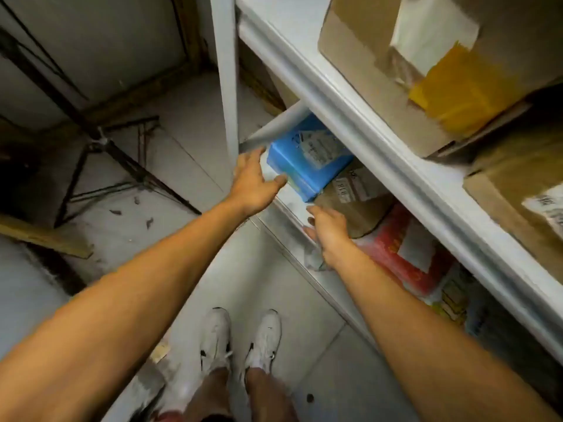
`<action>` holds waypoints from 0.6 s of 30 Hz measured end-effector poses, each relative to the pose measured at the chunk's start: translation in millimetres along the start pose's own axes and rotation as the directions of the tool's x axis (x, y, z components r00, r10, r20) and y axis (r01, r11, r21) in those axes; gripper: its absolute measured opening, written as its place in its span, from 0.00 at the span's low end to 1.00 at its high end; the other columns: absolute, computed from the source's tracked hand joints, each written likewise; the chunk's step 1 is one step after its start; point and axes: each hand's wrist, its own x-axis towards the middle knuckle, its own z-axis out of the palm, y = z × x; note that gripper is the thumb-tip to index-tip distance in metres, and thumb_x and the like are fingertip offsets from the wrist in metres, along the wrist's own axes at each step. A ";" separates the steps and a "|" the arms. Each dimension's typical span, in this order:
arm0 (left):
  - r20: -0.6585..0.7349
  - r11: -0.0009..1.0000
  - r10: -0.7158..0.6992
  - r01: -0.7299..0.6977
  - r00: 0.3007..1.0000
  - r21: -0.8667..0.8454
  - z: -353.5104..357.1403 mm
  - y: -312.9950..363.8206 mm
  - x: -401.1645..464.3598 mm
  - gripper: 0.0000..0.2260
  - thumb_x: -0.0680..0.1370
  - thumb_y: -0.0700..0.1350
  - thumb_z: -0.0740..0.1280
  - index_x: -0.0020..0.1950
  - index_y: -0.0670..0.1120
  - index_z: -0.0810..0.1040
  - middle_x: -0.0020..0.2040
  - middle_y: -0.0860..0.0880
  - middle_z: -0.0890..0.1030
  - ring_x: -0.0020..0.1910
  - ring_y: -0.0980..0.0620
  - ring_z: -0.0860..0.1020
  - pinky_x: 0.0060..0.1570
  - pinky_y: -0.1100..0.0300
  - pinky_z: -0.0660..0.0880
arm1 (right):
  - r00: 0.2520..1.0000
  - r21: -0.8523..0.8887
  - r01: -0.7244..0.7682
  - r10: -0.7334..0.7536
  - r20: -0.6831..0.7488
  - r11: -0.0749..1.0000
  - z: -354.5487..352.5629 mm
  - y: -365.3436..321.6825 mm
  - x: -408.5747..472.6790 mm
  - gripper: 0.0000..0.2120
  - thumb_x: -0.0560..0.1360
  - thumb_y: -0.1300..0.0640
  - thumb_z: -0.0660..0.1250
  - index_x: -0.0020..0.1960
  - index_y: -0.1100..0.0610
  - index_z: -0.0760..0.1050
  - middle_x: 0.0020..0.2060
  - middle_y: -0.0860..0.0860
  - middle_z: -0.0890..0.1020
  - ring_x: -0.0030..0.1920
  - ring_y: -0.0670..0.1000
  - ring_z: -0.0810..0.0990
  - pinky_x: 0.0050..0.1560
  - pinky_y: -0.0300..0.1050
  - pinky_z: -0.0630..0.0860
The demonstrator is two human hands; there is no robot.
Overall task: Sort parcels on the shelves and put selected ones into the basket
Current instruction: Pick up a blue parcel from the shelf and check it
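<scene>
Blue parcel (307,156) with white label sits shelved, left hand (253,181) touching it, right hand (327,233) released.

Blue parcel (307,156), red parcel (405,254), white shelf (365,129), brown boxes (380,74)

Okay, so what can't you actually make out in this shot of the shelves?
- Basket: nowhere in the head view.
- Blue parcel: label print blurred, unreadable.
- Brown parcel: far end hidden under the upper shelf.
- Red parcel: partly covered by the right forearm and shelf.
- Right hand: fingertips blurred; contact unclear.
- Left hand: contact with the blue parcel unclear.
</scene>
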 end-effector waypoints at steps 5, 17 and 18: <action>0.057 0.981 -0.027 0.037 0.998 -0.191 25.9 -0.1 68.2 0.45 0.77 0.59 0.69 0.82 0.50 0.42 0.81 0.45 0.56 0.79 0.41 0.57 0.77 0.43 0.58 | 0.999 -0.084 -0.031 0.029 -0.023 0.996 6.8 0.5 25.8 0.29 0.79 0.54 0.69 0.78 0.54 0.65 0.71 0.53 0.72 0.62 0.52 0.73 0.68 0.54 0.75; 0.077 0.911 -0.233 0.246 0.969 -0.332 18.3 -57.0 39.2 0.20 0.72 0.51 0.76 0.47 0.53 0.64 0.53 0.47 0.78 0.47 0.45 0.78 0.41 0.52 0.79 | 1.000 -0.205 0.025 -0.028 -0.012 0.978 -2.3 16.1 2.3 0.12 0.80 0.50 0.68 0.60 0.54 0.71 0.45 0.42 0.75 0.45 0.42 0.74 0.48 0.41 0.78; 0.127 0.897 -0.242 0.272 0.962 -0.350 12.5 -59.1 29.5 0.20 0.72 0.49 0.76 0.46 0.54 0.64 0.54 0.46 0.79 0.48 0.43 0.80 0.45 0.48 0.81 | 1.000 -0.204 0.012 -0.017 -0.024 0.979 -4.8 22.8 -1.0 0.12 0.80 0.48 0.68 0.57 0.55 0.71 0.45 0.44 0.75 0.46 0.43 0.75 0.47 0.43 0.78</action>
